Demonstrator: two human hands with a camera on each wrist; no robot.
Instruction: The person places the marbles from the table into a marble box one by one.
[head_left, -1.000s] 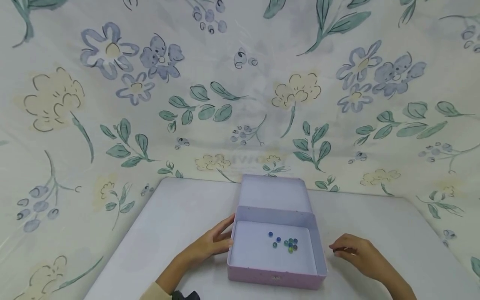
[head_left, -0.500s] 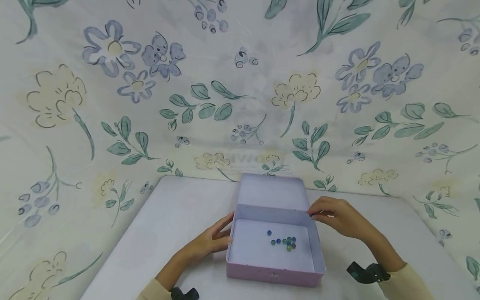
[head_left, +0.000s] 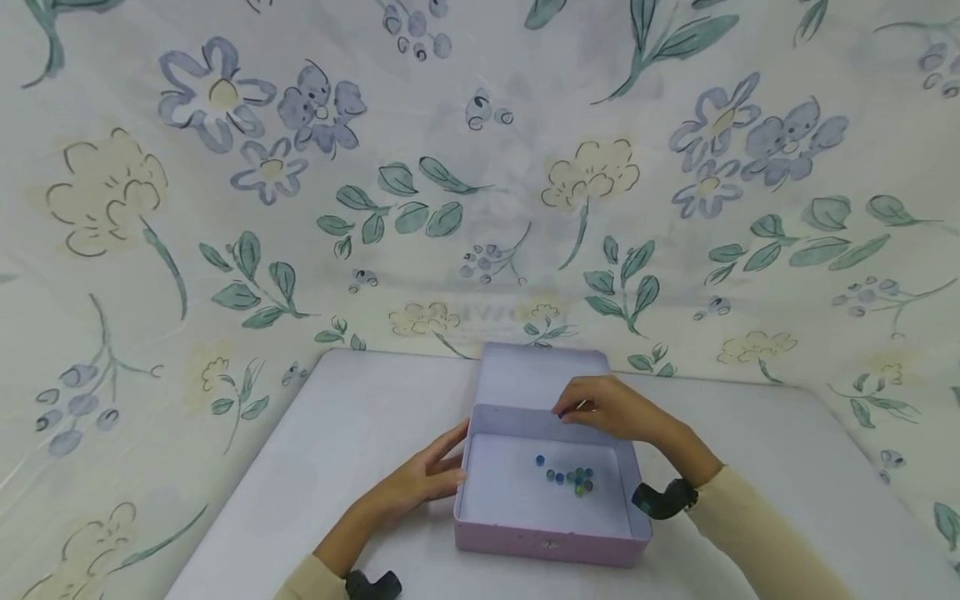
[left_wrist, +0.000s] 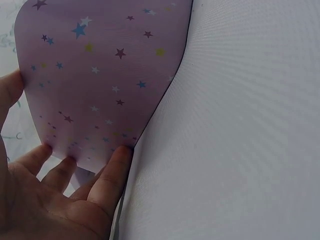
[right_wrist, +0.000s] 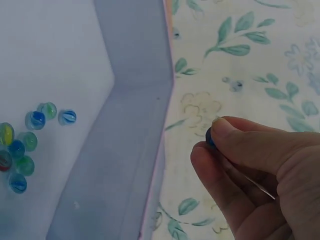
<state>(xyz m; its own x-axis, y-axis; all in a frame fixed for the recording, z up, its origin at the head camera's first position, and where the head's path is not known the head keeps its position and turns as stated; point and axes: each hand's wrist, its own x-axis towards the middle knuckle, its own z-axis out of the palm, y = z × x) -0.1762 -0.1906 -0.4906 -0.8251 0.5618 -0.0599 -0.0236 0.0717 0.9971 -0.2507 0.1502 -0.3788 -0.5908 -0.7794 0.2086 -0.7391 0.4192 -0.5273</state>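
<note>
A pink tin box (head_left: 517,540) stands on the table with its lid (head_left: 543,375) folded back. Several coloured glass marbles lie loose on its pale floor, among them a yellow-green marble (head_left: 580,491) and a lone blue marble (head_left: 540,460). With its fingertips, my left hand (head_left: 420,482) rests against the box's left side; in the left wrist view the fingers (left_wrist: 107,185) touch the star-printed wall (left_wrist: 110,75). Between thumb and forefinger, my right hand (head_left: 615,408) pinches a dark blue marble (right_wrist: 209,137), above the back part of the box. The fingers partly hide that marble.
The white table (head_left: 360,417) spreads out on both sides of the box. Behind it hangs a flower-printed cloth (head_left: 480,167). Black straps sit on both wrists, the right strap (head_left: 665,498) over the box's right edge.
My right hand has risen from the table right of the box and moved left over the back wall, marble still pinched. Several marbles have rolled slightly. My left hand stays against the box.
</note>
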